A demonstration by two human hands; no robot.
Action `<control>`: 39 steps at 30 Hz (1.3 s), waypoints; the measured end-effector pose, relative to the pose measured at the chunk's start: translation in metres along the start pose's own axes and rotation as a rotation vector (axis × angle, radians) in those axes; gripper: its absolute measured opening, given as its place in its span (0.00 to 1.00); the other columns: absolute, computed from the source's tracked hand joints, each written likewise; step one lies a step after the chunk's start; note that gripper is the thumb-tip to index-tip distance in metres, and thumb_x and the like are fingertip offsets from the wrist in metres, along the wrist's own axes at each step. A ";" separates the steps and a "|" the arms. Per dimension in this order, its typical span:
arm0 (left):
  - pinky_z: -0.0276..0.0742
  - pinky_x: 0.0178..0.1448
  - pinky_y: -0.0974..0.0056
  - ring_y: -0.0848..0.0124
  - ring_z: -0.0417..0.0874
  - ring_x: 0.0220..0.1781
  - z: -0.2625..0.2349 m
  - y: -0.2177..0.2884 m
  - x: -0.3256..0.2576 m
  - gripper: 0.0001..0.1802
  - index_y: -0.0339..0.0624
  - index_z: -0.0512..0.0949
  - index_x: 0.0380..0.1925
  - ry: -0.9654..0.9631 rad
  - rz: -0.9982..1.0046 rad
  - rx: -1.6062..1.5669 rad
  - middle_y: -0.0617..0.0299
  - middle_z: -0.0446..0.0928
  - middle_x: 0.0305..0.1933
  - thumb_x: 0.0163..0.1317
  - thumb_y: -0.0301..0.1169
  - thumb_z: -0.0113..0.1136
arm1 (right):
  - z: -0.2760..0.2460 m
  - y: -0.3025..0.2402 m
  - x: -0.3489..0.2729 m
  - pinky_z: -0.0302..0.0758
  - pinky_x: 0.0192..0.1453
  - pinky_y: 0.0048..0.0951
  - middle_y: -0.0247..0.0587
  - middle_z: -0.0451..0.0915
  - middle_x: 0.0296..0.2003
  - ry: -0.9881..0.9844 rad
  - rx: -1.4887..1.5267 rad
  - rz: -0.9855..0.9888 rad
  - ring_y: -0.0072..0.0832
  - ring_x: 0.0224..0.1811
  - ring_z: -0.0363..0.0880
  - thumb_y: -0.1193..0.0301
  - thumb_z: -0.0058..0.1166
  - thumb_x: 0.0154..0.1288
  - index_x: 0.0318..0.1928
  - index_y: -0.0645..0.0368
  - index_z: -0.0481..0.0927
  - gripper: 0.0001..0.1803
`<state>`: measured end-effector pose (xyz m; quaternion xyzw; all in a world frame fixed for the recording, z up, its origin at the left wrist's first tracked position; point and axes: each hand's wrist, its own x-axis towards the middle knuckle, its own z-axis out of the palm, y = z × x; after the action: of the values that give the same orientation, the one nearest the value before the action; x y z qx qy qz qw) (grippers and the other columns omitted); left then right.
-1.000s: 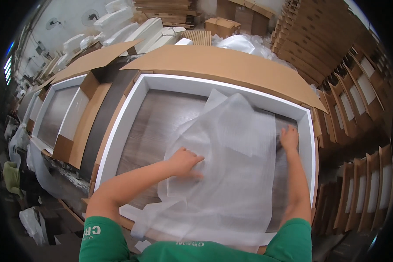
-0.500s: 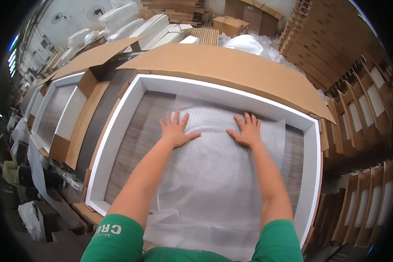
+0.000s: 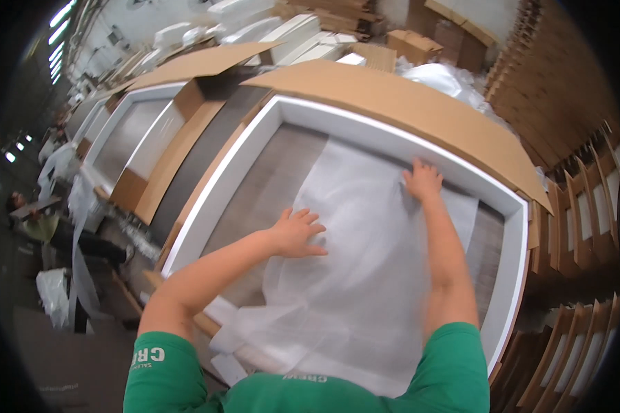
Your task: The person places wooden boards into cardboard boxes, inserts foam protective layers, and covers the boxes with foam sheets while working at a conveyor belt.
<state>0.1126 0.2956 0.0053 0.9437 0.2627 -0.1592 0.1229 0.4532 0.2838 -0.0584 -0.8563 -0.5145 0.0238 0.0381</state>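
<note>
head view: a thin, translucent white sheet (image 3: 355, 255) lies inside a white-walled frame (image 3: 515, 248), across the middle of a grey-brown wood-grain panel (image 3: 279, 168). the sheet is cloudy and soft-looking, fairly flat in its far part and rumpled into loose folds toward the near left corner. bare strips of the panel show to the left and right of it. the left hand (image 3: 297, 234) is over the sheet's left part, palm down, fingers and thumb spread. the right hand (image 3: 424, 180) is at the sheet's far right part, close to the far wall, fingers slightly bent; whether it pinches the sheet i cannot tell. brown cardboard (image 3: 406, 96) borders the frame, a wide flap folded out on the far side. to the left sits a second carton (image 3: 179, 158) around a similar white frame. pale printed letters mark the left sleeve and chest of the green shirt (image 3: 310, 398). at the far left, another person (image 3: 43, 227) in a light green top is blurred.
</note>
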 end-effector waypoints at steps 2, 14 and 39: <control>0.45 0.66 0.45 0.53 0.54 0.67 -0.016 0.009 -0.062 0.31 0.44 0.67 0.53 -0.140 0.085 -0.313 0.48 0.61 0.61 0.56 0.54 0.50 | 0.004 -0.007 -0.031 0.60 0.53 0.46 0.44 0.72 0.49 0.268 0.161 -0.262 0.40 0.51 0.66 0.57 0.49 0.57 0.51 0.56 0.71 0.24; 0.48 0.66 0.45 0.56 0.62 0.62 0.033 0.065 -0.250 0.17 0.46 0.77 0.38 0.402 -0.051 -0.068 0.53 0.69 0.54 0.57 0.45 0.53 | 0.008 -0.053 -0.272 0.42 0.65 0.53 0.47 0.54 0.64 0.007 0.156 -0.788 0.46 0.66 0.47 0.50 0.49 0.56 0.59 0.44 0.66 0.30; 0.69 0.30 0.65 0.62 0.77 0.28 0.106 0.069 -0.309 0.12 0.39 0.75 0.32 1.097 -0.326 -1.167 0.55 0.76 0.28 0.59 0.37 0.53 | 0.068 -0.195 -0.292 0.39 0.63 0.60 0.56 0.48 0.64 -0.042 -0.067 -0.855 0.53 0.68 0.37 0.44 0.37 0.59 0.58 0.52 0.64 0.34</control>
<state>-0.1268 0.0637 0.0305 0.6214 0.4601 0.4719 0.4236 0.1388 0.1198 -0.1079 -0.5659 -0.8244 0.0067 0.0061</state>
